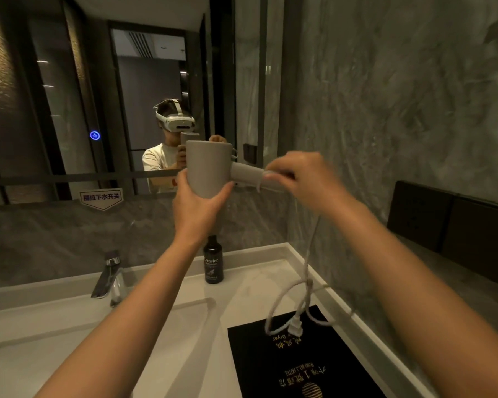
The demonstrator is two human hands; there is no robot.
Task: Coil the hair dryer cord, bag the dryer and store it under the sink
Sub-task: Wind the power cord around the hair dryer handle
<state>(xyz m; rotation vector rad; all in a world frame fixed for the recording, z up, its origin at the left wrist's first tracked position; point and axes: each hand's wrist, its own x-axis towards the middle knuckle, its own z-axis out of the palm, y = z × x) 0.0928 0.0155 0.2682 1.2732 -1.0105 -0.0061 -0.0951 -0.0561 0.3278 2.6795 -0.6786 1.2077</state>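
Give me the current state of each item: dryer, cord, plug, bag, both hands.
hair dryer: held up, barrel vertical
cord: partly wrapped on handle, rest hanging loose
plug: dangling over bag
black bag: flat on counter, empty
left hand: grips barrel
right hand: pinches cord at handle

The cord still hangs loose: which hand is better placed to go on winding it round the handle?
Probably the right hand: it already pinches the cord at the dryer handle, while the left hand grips the barrel.

The bottle point(213, 261) reads "Dunster"; the black bag point(296, 366) "Dryer"; the mirror sticker point(101, 197) "提拉下水开关".
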